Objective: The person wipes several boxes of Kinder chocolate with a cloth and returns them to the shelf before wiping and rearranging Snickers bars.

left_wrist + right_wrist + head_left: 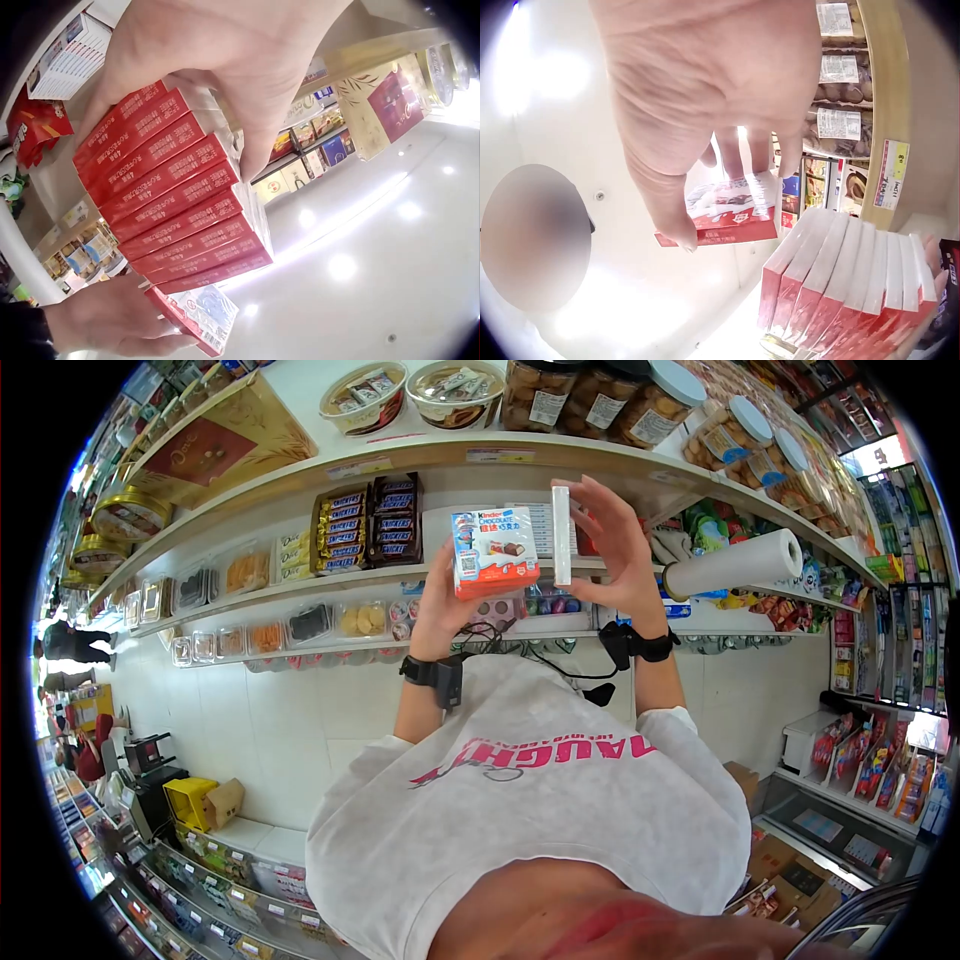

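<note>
Gripping the stack [496, 552] in the left hand [434, 603], with fingers curled round its sides. Pinching the box [562, 538] in the right hand [625, 548], with fingers opened to its span: held on edge just right of the stack, apart from it, with long axis running from the shirt [560, 805] toward the shelf's front edge [280, 593].
</note>
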The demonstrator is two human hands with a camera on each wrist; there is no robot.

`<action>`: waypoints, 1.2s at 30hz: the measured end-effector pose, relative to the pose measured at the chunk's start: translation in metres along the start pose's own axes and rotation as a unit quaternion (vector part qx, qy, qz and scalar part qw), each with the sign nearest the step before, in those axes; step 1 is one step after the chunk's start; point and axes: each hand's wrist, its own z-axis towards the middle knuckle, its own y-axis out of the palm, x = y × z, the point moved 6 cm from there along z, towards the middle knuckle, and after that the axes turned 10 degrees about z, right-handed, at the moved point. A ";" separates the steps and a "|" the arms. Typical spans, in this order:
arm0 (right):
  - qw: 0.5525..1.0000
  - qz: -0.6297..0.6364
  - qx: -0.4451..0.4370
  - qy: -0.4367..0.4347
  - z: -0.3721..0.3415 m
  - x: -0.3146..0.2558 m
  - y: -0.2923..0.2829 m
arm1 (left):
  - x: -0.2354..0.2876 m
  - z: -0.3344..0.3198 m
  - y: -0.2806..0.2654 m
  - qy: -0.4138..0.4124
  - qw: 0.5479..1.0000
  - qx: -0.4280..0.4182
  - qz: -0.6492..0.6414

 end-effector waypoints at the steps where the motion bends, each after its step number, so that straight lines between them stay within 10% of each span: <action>1: 1.000 -0.031 -0.006 0.002 0.001 -0.004 0.004 | 0.000 -0.001 0.001 -0.001 1.000 0.003 0.004; 13: 0.946 -0.302 -0.119 0.007 0.017 0.013 0.051 | -0.005 -0.007 -0.002 -0.020 0.998 -0.013 0.059; 16: 0.957 -0.266 -0.114 0.029 0.009 0.032 0.050 | -0.002 -0.011 -0.002 -0.027 0.999 -0.017 0.039; 21: 0.973 -0.093 0.148 0.149 -0.009 0.069 0.047 | 0.000 -0.011 -0.020 -0.016 0.998 0.051 0.029; 23: 0.900 0.130 0.197 0.366 -0.028 0.095 0.046 | 0.005 -0.018 -0.011 0.004 0.996 0.074 0.047; 36: 0.781 0.284 0.264 0.490 -0.062 0.146 0.056 | -0.008 -0.004 -0.045 -0.032 0.970 0.145 0.191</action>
